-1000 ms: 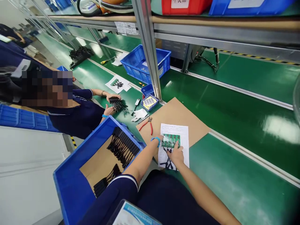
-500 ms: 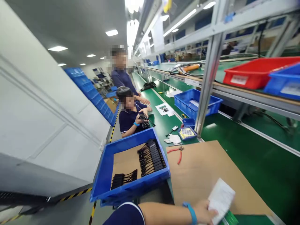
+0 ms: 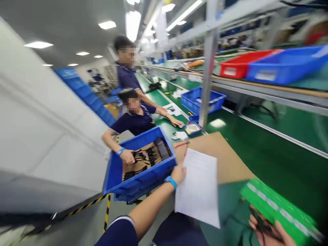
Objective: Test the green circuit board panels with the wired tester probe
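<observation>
My left hand (image 3: 178, 175), with a blue wristband, is closed on the edge of a white printed sheet of paper (image 3: 198, 188) that hangs over the table's near edge. At the bottom right, my right hand (image 3: 273, 232) has its fingers curled around a black cable (image 3: 262, 223), which is smeared by motion. A green board (image 3: 278, 210) with pale strips lies tilted against or just behind that hand; whether the fingers also grip it I cannot tell.
Left of my arm stands a blue bin (image 3: 143, 184) of black cabled parts, with a co-worker's hand (image 3: 127, 157) in it. Beyond lie cardboard (image 3: 222, 153), red-handled pliers (image 3: 181, 145) and a white glove (image 3: 180, 135). A metal post (image 3: 206, 75) carries the shelf with red and blue trays (image 3: 282, 68).
My left hand has moved left and towards me, and the paper now hangs spread out. My right hand and more of the green board have come into view. The co-worker's hand has reached into the bin.
</observation>
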The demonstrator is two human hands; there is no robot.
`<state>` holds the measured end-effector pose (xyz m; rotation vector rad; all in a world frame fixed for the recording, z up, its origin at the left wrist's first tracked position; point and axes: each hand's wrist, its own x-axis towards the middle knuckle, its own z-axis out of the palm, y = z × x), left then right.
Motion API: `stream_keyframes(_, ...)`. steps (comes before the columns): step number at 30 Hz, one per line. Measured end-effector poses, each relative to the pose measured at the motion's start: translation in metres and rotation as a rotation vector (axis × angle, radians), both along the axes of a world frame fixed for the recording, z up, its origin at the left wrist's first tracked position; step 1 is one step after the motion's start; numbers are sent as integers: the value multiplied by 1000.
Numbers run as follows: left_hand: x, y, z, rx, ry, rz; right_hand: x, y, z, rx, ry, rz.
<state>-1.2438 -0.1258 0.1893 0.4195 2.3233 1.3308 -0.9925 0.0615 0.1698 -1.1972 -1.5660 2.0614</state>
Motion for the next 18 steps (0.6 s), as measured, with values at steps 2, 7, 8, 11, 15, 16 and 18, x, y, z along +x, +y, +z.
stream_keyframes(2, -3, -17, 2, -8, 49, -59, 16, -13, 23, -210, 141, -202)
stream_keyframes(7, -15, -8, 11, 76, 96, -234, 27, -46, 71, -217, 496, -299)
stream_keyframes(8, -13, -1, 17, 103, 99, -269, 29, -53, 76, -201, 524, -309)
stream_keyframes(11, -1, 17, 45, 162, 92, -388, 40, -78, 85, -154, 559, -361)
stream_keyframes(15, 17, 24, 85, 215, -17, -541, 49, -108, 98, -109, 548, -464)
stream_keyframes(16, 20, 24, 92, 242, -65, -563, 49, -115, 102, -98, 531, -481)
stream_keyframes(18, 23, 21, 101, 305, -191, -591, 48, -128, 108, -75, 501, -529)
